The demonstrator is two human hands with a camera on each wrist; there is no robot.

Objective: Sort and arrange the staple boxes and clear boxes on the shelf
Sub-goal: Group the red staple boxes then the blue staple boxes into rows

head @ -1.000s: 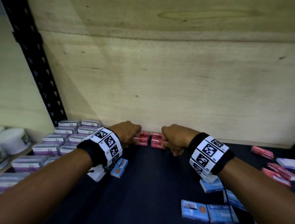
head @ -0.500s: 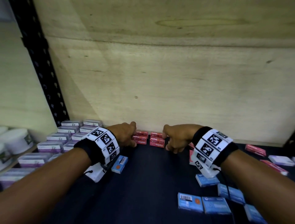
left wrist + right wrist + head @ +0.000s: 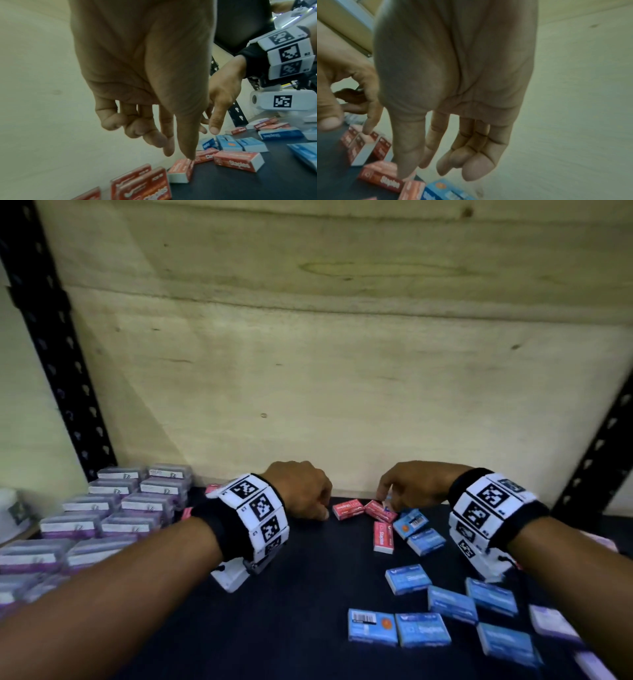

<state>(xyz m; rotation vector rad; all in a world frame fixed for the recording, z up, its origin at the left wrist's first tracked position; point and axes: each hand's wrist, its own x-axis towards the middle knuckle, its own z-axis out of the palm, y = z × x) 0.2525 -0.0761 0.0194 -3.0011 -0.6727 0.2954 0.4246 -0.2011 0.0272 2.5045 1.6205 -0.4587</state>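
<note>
Three loose red staple boxes (image 3: 347,508) (image 3: 379,510) (image 3: 383,537) lie on the dark shelf (image 3: 291,611) near the back wall. My left hand (image 3: 308,501) hovers just left of them, its fingers loosely curled and holding nothing; in the left wrist view its thumb tip sits at the top of one lying red box (image 3: 181,169). My right hand (image 3: 394,498) hangs over the middle red box, fingers relaxed and empty (image 3: 445,166). A row of red boxes (image 3: 140,185) stands on edge under my left wrist. Blue staple boxes (image 3: 407,578) lie scattered at the right. Clear boxes (image 3: 113,518) are stacked in rows at the left.
A plywood back wall (image 3: 342,405) closes the shelf behind the hands. Black perforated uprights stand at the left (image 3: 68,392) and right (image 3: 596,460). A white container (image 3: 10,508) sits at the far left. A few pale boxes (image 3: 551,619) lie at the right front.
Both hands have let go of the red stack they pressed against the back wall and moved right, now over the loose red boxes. The fingers have loosened from curled to relaxed.
</note>
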